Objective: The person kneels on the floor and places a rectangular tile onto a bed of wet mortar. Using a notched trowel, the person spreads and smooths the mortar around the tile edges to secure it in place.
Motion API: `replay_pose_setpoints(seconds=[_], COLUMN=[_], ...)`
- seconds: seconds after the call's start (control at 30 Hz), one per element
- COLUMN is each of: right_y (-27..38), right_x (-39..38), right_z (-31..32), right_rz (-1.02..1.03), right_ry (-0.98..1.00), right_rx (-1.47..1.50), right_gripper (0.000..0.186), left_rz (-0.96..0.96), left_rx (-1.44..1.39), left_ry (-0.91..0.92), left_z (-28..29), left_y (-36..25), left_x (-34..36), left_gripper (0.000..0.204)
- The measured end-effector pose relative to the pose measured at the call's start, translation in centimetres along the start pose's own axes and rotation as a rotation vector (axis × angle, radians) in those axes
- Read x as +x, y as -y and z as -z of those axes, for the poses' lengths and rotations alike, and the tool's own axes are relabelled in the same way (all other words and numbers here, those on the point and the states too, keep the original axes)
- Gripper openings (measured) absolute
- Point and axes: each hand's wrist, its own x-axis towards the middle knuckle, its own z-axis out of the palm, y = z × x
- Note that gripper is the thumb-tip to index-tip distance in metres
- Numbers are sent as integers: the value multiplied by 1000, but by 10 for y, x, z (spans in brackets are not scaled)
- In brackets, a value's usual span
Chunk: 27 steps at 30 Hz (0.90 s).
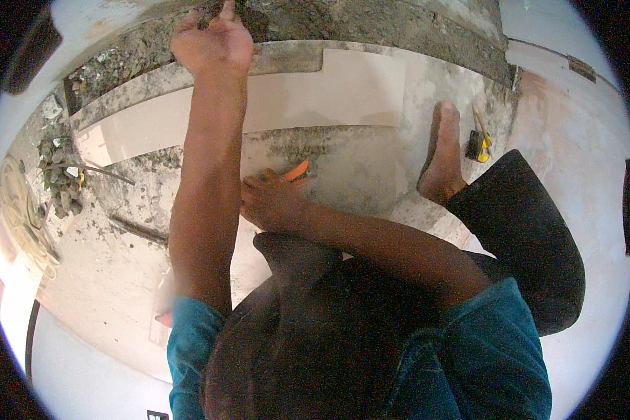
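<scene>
My left arm stretches far forward, with my left hand [214,46] at the dark strip of dirt and rubble [294,21] along the top of the view. Its visible fingers are spread, one pointing away from me; the upper edge of the picture cuts close to them. Nearer to my body, my right hand [271,201] is closed around an orange and black hand tool [298,170], whose orange end sticks out past the fingers. The tool's exact kind is hidden by the grip. Between the hands lies a long pale, smooth panel [322,91] on the dirty floor.
My bare foot [444,157] rests to the right. Beside it lie a yellow and black tape measure [478,148] and a thin stick [481,124]. Leftward are a pale coiled hose [22,210], broken rubble [64,185], a thin curved rod [101,170] and a dark bar [140,230].
</scene>
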Motion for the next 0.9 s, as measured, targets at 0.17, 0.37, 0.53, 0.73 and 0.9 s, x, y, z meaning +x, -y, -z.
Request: replay_pose_setpoints(seconds=[0.17,0.37,0.53,0.73,0.9], right_y=[5,-10,-23,-32,-66], right_x=[-1,-25,-28,-25,-29], right_z=[19,76,110,146,188], right_rz=[89,181,171,161,74], right_ry=[-5,-35,-121,-136,-164], right_rx=[-27,41,36,70,-135], right_gripper=[18,25,28,33,38], left_rz=[79,-492,5,-151,20], left_rx=[455,1892,2004,1572,905], left_ry=[13,-720,-723,-822,-610], left_z=[20,134,226,190,83], left_y=[-79,-257,-284,-259,-189], left_x=[-42,-156,-211,-214,-194], left_gripper=[42,47,52,26,17])
